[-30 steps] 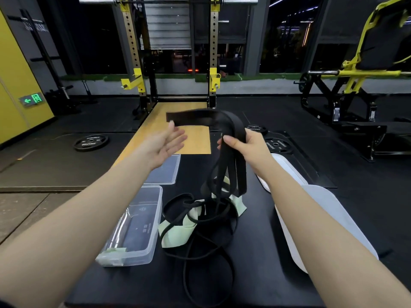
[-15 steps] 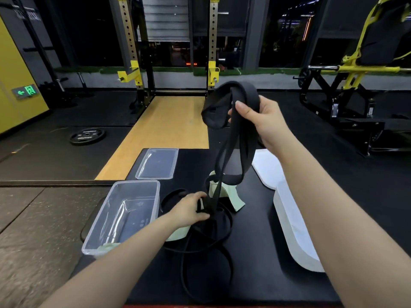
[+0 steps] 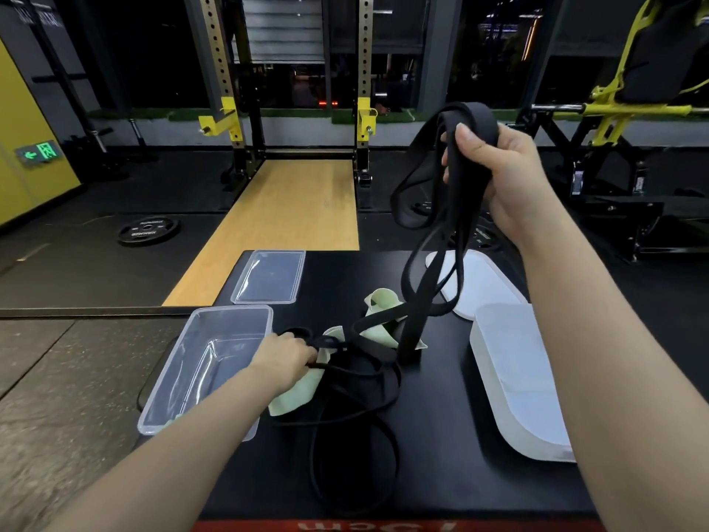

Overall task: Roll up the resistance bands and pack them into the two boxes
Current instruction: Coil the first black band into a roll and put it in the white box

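Observation:
My right hand (image 3: 498, 174) grips a bunch of black resistance bands (image 3: 422, 286) and holds them high over the black platform; their loops hang down to the pile. My left hand (image 3: 286, 357) is low on the platform and pinches a black band (image 3: 330, 345) at the pile's left side. Pale green bands (image 3: 380, 312) lie tangled under the black ones. More black loops (image 3: 356, 455) sprawl toward me. A clear plastic box (image 3: 207, 362) stands at the left, beside my left hand. A white box (image 3: 514, 374) stands at the right.
A clear lid (image 3: 268, 276) lies behind the clear box, a white lid (image 3: 479, 282) behind the white box. The black platform (image 3: 441, 474) ends near me at a red strip. Beyond are a squat rack (image 3: 230, 120), a weight plate (image 3: 148, 229) and a yellow machine (image 3: 621, 113).
My right hand has lifted the black bands higher and to the right. My left hand dropped from mid-air to the pile and took hold of a black band there.

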Available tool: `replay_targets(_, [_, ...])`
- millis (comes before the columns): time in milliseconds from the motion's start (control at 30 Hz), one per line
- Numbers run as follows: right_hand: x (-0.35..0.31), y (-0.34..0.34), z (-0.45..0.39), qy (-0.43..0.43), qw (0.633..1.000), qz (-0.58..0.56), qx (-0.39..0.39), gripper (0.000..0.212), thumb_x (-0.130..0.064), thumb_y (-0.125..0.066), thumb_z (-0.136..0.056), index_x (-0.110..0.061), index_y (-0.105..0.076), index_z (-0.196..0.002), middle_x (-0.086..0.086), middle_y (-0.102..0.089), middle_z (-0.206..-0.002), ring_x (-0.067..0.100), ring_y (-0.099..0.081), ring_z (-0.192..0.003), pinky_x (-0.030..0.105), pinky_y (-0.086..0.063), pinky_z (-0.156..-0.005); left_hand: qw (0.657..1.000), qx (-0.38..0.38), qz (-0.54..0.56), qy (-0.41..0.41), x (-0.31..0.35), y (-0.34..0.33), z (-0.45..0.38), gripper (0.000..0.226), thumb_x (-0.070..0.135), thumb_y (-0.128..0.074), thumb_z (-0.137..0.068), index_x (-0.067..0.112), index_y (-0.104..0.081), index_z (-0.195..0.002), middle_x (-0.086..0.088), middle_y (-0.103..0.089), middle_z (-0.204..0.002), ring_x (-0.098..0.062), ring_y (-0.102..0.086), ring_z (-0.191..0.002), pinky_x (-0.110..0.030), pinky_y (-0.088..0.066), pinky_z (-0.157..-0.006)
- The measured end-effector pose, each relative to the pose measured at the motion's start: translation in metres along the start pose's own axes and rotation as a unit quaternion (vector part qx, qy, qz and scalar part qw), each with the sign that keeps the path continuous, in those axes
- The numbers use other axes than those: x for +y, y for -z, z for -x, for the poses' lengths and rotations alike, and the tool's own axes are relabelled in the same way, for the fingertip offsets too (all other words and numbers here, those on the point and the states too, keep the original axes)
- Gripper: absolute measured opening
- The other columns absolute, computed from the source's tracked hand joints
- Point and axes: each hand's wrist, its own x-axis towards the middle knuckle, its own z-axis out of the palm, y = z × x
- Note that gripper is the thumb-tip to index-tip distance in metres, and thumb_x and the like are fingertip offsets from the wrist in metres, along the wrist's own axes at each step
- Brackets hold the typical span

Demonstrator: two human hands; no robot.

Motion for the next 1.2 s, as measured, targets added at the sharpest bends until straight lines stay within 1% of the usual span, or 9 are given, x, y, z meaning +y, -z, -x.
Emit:
replay_targets(200, [0.021,0.004,0.007,-0.052,0.998,0.039,-0.003,0.008,-0.015,-0.057,-0.093,-0.01,-0.061,-0.089,-0.003,-0.064,-0.065,0.01,-0.062,-0.058,0.021,-0.05,-0.056,0.99,0.004,0.044,0.13,-0.001,0.008,-0.007,0.023,0.017,-0.043,-0.092,0.017,-0.051,-0.113,-0.001,-0.061,-0.111,-0.022,-0.056,-0.105,-0.029,-0.033,-0.066])
replay_targets(333, [0.053,0.005,0.014,-0.115,0.991,0.065,-0.024,0.008,-0.015,-0.058,-0.093,-0.007,-0.061,-0.094,-0.003,-0.067,-0.064,0.011,-0.063,-0.057,0.022,-0.051,-0.054,0.989,-0.035,0.078,0.124,0.002,0.013,-0.014,0.033,0.012,-0.052,-0.087,0.018,-0.049,-0.119,-0.003,-0.054,-0.118,-0.022,-0.05,-0.112,-0.029,-0.035,-0.071])
replay_targets(500, [0.097,0.012,0.028,-0.189,0.976,0.103,-0.021,0.013,-0.017,-0.059,-0.092,-0.004,-0.061,-0.091,0.004,-0.066,-0.071,0.013,-0.062,-0.061,0.02,-0.05,-0.058,0.978,-0.004,0.192,0.083,0.021,0.02,-0.024,0.041,0.005,-0.046,-0.087,0.021,-0.051,-0.124,-0.004,-0.048,-0.126,-0.024,-0.044,-0.119,-0.033,-0.04,-0.086])
replay_targets(600, [0.127,0.02,0.038,-0.25,0.957,0.145,-0.023,0.018,-0.021,-0.059,-0.093,-0.004,-0.063,-0.094,0.005,-0.068,-0.077,0.017,-0.065,-0.069,0.026,-0.054,-0.067,0.974,0.009,0.22,0.044,0.033,0.012,-0.03,0.038,0.016,-0.049,-0.092,0.023,-0.047,-0.13,-0.002,-0.045,-0.131,-0.023,-0.043,-0.121,-0.035,-0.042,-0.09])
replay_targets(767, [0.175,0.032,0.058,-0.331,0.915,0.228,-0.018,0.016,-0.023,-0.061,-0.089,-0.009,-0.062,-0.095,0.009,-0.07,-0.091,0.025,-0.066,-0.087,0.046,-0.05,-0.093,0.973,-0.016,0.228,0.022,0.044,-0.003,-0.04,0.05,0.016,-0.052,-0.091,0.024,-0.037,-0.139,0.0,-0.039,-0.14,-0.026,-0.046,-0.122,-0.037,-0.043,-0.095])
replay_targets(933, [0.198,0.025,0.067,-0.319,0.873,0.367,-0.045,0.033,-0.036,-0.053,-0.092,-0.012,-0.053,-0.114,0.0,-0.059,-0.106,0.02,-0.054,-0.099,0.031,-0.04,-0.081,0.966,0.039,0.255,0.025,0.049,-0.007,-0.056,0.051,0.01,-0.042,-0.093,0.023,-0.035,-0.141,-0.002,-0.04,-0.141,-0.027,-0.045,-0.122,-0.037,-0.041,-0.099])
replay_targets(1000, [0.209,0.02,0.069,-0.313,0.866,0.388,-0.038,0.04,-0.035,-0.052,-0.094,-0.007,-0.046,-0.123,0.006,-0.056,-0.116,0.025,-0.052,-0.107,0.029,-0.036,-0.08,0.964,0.055,0.258,0.026,0.052,-0.004,-0.065,0.048,0.011,-0.041,-0.094,0.023,-0.036,-0.141,-0.002,-0.041,-0.14,-0.027,-0.047,-0.119,-0.037,-0.042,-0.097])
replay_targets(1100, [0.227,0.014,0.076,-0.288,0.858,0.426,-0.016,0.051,-0.033,-0.054,-0.094,-0.002,-0.037,-0.13,0.015,-0.045,-0.134,0.032,-0.048,-0.119,0.037,-0.04,-0.09,0.969,0.041,0.243,0.018,0.056,-0.002,-0.076,0.048,0.015,-0.041,-0.096,0.021,-0.031,-0.143,-0.005,-0.037,-0.143,-0.029,-0.046,-0.123,-0.035,-0.038,-0.102])
replay_targets(1200, [0.234,0.01,0.078,-0.223,0.819,0.529,-0.004,0.07,-0.035,-0.055,-0.094,-0.002,-0.018,-0.145,0.017,-0.027,-0.145,0.032,-0.035,-0.129,0.037,-0.037,-0.099,0.97,0.027,0.241,0.009,0.059,-0.005,-0.081,0.049,0.014,-0.04,-0.097,0.022,-0.029,-0.144,-0.006,-0.035,-0.145,-0.029,-0.046,-0.123,-0.035,-0.039,-0.101])
